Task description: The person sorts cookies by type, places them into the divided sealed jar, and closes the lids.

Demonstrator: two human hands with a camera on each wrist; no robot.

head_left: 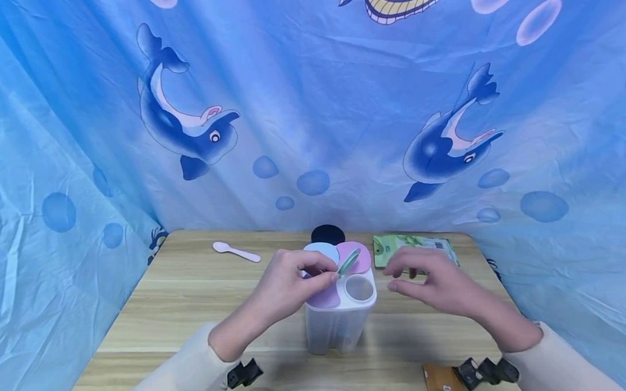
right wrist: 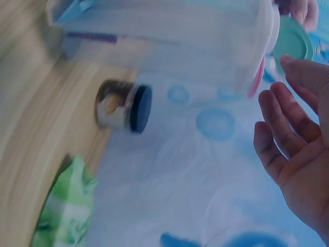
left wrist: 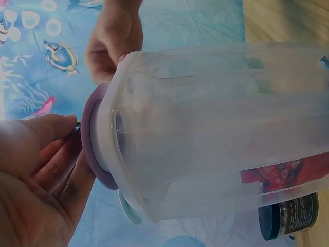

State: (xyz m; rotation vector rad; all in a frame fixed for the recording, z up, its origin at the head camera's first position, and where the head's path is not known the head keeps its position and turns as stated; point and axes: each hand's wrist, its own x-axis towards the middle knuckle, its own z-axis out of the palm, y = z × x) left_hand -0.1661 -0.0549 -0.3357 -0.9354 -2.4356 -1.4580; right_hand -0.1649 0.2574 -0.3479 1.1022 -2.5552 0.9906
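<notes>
My left hand (head_left: 295, 275) pinches a round green lid (head_left: 349, 262) at its edge, holding it tilted above a clear storage container (head_left: 334, 330) with a white top. The front right opening (head_left: 359, 289) of that top is uncovered. A purple lid (head_left: 324, 300), a light blue lid (head_left: 322, 250) and a pink lid (head_left: 363, 256) cover the other parts. To the right of the container, my right hand (head_left: 436, 276) hovers with fingers loosely bent and nothing in them. The right wrist view shows the green lid (right wrist: 293, 43) flat-on beyond the right fingertips, apart from them.
Behind the container stands a dark-lidded jar (right wrist: 123, 106). A pale spoon (head_left: 236, 252) lies at the back left, and a green pouch (head_left: 444, 244) at the back right. An orange-brown packet (head_left: 441, 378) is near the front right. A red packet (left wrist: 288, 172) shows through the container wall.
</notes>
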